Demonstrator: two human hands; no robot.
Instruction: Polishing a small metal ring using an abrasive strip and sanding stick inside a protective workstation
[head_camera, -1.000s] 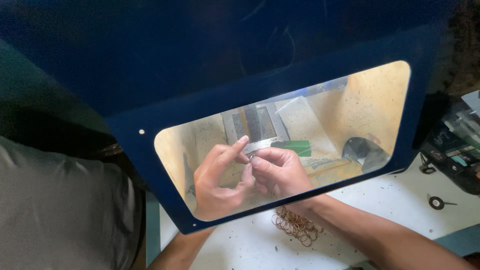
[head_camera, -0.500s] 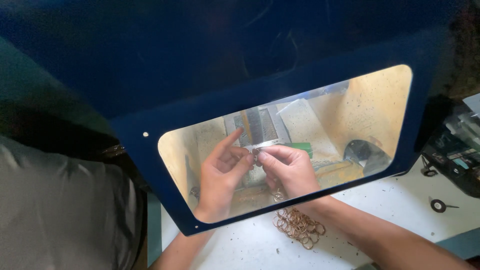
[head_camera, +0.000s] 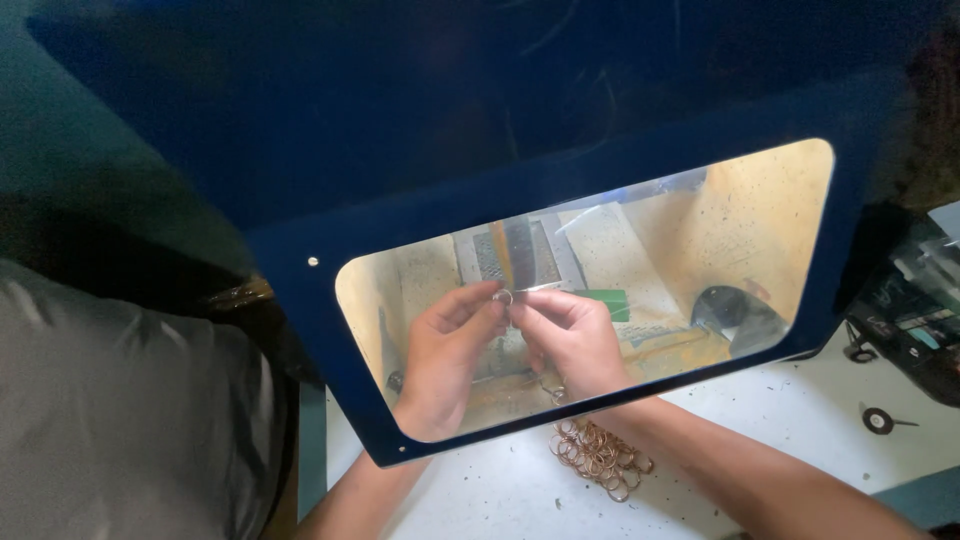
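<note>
Behind the shield window (head_camera: 790, 215), the left hand (head_camera: 445, 360) and right hand (head_camera: 575, 340) are meeting fingertip to fingertip, both pinching one small ring (head_camera: 502, 296), with a ring pile (head_camera: 600, 455) lying near.

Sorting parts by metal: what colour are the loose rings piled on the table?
Copper-pink rings, clearest in the head view.

Two hands pinched a small ring behind a clear window in a dark blue shield.

The left hand (head_camera: 447, 352) and right hand (head_camera: 574, 340) met fingertip to fingertip on the small metal ring (head_camera: 502, 296); a heap of coppery rings (head_camera: 600, 456) lay on the white table (head_camera: 790, 410) just below the blue shield (head_camera: 560, 190).
</note>
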